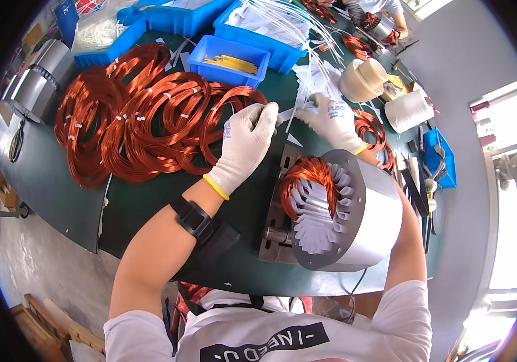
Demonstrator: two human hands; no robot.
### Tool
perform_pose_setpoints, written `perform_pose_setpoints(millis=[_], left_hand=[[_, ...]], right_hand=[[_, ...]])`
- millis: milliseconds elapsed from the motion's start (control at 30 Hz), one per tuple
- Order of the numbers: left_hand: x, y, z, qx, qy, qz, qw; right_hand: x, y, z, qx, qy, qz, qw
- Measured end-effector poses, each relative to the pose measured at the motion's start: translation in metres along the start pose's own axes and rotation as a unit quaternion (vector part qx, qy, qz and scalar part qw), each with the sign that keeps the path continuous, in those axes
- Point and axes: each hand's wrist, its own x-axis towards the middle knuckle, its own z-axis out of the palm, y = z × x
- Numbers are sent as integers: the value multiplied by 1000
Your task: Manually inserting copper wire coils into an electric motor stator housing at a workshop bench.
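My left hand, in a white knit glove with a yellow cuff, is closed above the table, beside the copper wire coils. Whatever its fingers hold, if anything, is hidden. My right hand, gloved the same way, reaches past the motor stator with its fingers apart, over white paper strips. The stator lies on its side on a metal stand. White liners fill its slots, and a bundle of copper winding sits in its bore.
A small blue bin of yellow strips and larger blue bins stand at the back. White thread spools, tools and a blue tray lie to the right. More stators stand far left. Another person works at the far right.
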Motion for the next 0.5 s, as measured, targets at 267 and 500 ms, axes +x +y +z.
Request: perform_pose_setpoints(millis=[267, 500], left_hand=[[0, -4, -5, 33, -3, 9, 999], [0, -3, 0, 81, -57, 49, 994]], right_hand=[[-9, -8, -11, 207, 21, -24, 978], [-71, 53, -85, 642, 113, -123, 749]])
